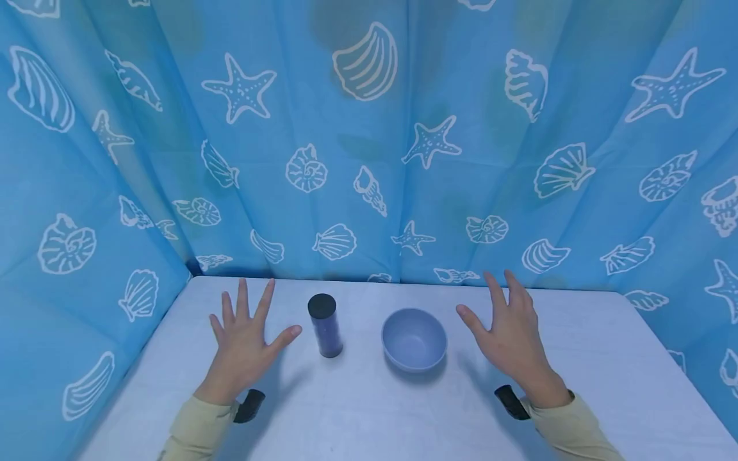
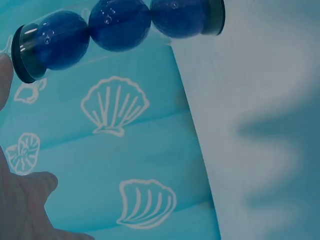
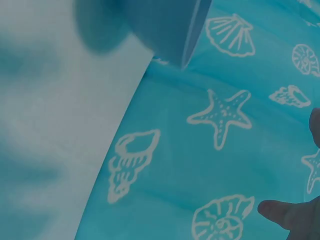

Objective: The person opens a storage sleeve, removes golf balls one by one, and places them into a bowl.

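Observation:
A clear tube with black caps stands upright on the table; the left wrist view shows blue balls lined up inside it. To its right sits a blue bowl, with nothing visible inside. My left hand hovers left of the tube, fingers spread wide and touching nothing. On the bowl's right, my right hand is held up with its fingers extended and holds nothing. In the right wrist view the side of the bowl shows at the top.
A white cloth covers the table. Behind it and along both sides hangs a blue curtain printed with white shells and starfish. Both wrists carry black camera mounts, and shadows of the hands fall on the tabletop.

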A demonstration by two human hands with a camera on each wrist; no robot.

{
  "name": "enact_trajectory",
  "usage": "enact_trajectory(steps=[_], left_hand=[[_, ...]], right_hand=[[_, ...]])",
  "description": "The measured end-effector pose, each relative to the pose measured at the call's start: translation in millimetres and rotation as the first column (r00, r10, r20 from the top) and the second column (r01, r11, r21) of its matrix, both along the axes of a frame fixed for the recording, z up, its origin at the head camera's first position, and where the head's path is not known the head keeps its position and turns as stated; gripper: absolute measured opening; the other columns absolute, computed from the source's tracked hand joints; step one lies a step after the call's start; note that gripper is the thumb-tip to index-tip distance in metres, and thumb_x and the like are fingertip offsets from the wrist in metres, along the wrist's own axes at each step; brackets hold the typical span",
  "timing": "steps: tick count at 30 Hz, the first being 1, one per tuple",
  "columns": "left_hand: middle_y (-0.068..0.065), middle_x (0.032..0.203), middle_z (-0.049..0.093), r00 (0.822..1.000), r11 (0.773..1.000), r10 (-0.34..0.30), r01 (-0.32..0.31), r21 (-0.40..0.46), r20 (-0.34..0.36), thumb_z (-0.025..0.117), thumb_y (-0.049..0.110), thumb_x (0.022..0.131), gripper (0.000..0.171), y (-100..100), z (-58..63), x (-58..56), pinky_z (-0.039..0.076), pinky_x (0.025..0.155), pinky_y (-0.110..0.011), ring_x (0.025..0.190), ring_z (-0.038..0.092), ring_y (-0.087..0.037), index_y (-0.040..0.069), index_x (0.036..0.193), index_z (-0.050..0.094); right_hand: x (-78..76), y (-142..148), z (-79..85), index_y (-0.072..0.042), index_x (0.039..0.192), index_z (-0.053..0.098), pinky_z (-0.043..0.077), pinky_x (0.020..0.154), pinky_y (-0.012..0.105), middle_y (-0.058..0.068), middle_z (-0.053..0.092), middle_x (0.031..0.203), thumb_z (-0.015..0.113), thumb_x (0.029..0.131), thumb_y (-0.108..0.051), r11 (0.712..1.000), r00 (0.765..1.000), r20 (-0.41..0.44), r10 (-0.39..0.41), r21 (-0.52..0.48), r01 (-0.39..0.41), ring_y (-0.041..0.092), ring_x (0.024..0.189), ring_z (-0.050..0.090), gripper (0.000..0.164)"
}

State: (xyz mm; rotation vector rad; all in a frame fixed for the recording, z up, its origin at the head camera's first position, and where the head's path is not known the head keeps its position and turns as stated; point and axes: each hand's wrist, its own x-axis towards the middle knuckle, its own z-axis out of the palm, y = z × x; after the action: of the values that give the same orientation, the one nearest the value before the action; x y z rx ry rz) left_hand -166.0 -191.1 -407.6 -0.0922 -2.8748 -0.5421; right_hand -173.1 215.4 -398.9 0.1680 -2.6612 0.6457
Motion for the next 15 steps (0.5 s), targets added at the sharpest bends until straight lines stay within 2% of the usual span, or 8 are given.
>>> enact_trajectory(steps=[15], left_hand=[[-0.022,0.152,-0.010,0.999,0.991,-0.018,0.014,0.131,0.034,0.050,0.068,0.080,0.092,13.0,-7.0,3.1,-0.006,0.093,-0.077,0.133,-0.015,-0.051,0.025,0.150,0.007]], right_hand=[[-3.1,-34.8,2.6,-0.012,0.146,0.026,0.019,0.096,0.071,0.021,0.011,0.151,0.049,0.086,-0.060,0.999,1.000,0.025,0.019,-0.051,-0.018,0.044,0.134,0.014,0.080]])
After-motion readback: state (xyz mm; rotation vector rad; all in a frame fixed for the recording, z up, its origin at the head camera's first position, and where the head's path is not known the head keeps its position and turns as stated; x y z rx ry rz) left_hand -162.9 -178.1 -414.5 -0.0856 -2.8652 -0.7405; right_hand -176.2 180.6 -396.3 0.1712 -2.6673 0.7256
